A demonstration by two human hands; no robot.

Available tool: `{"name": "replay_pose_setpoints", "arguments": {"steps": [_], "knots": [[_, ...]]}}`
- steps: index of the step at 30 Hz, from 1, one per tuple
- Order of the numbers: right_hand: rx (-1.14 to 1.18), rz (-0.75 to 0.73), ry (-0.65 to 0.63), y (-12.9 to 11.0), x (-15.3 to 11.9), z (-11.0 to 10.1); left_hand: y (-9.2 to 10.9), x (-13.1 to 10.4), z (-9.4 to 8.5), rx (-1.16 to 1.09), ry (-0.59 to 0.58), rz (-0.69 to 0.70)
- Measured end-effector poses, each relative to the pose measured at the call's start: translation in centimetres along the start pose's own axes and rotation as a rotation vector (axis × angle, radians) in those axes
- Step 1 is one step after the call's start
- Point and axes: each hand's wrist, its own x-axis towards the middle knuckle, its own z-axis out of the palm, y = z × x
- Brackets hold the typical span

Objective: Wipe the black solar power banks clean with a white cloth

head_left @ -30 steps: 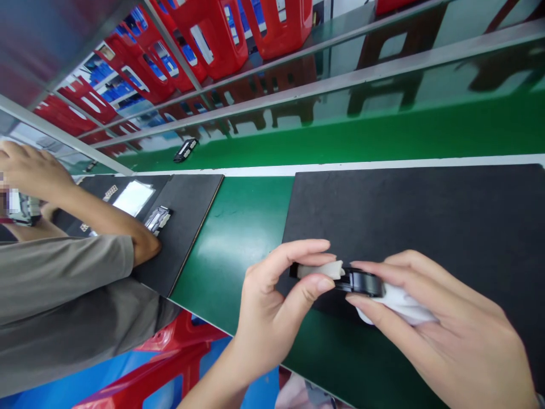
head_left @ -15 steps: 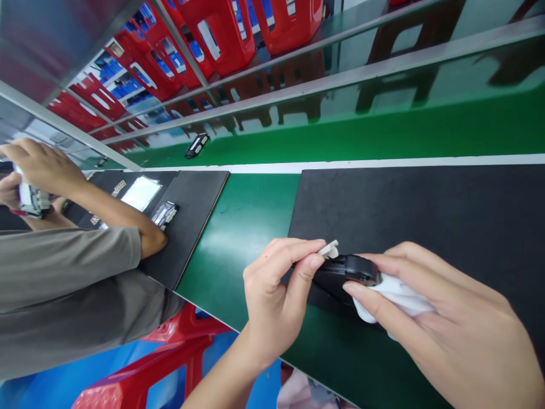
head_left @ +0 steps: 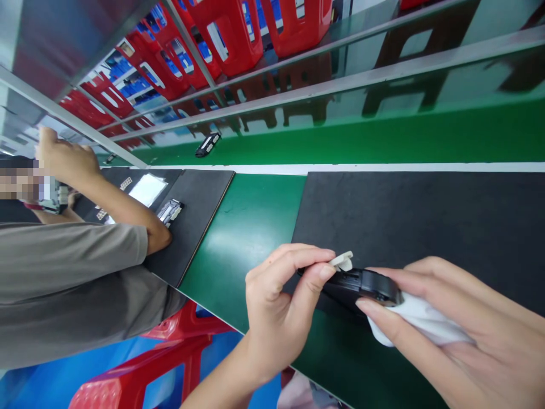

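Head view: black part [head_left: 357, 282] pinched between both hands.

I am seated at a factory assembly line. A green conveyor belt [head_left: 383, 133] runs across the upper half of the frame, carrying a small black part [head_left: 208, 144]. Below it, my green worktop [head_left: 247, 227] holds black work mats [head_left: 426, 221]. Red plastic bins [head_left: 238, 34] fill the rack at the top. At the left, a co-worker's arm [head_left: 106, 199] rests on the adjacent mat [head_left: 191, 221] beside similar parts [head_left: 169, 211].
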Motion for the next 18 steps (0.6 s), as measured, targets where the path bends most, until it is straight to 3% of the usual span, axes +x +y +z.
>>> {"name": "replay_pose_setpoints", "arguments": {"steps": [3,10,18], "knots": [[-0.005,0.006,-0.01,-0.28,0.02,-0.03,-0.11,0.01,-0.15,-0.005,-0.019,-0.012],[-0.001,-0.026,-0.045,0.23,0.06,-0.42,-0.24,0.19,-0.5,0.06,-0.097,0.152],[0.032,-0.026,-0.036,0.47,-0.1,-0.44,0.28,0.32,-0.76,0.168,-0.162,0.184]]}}
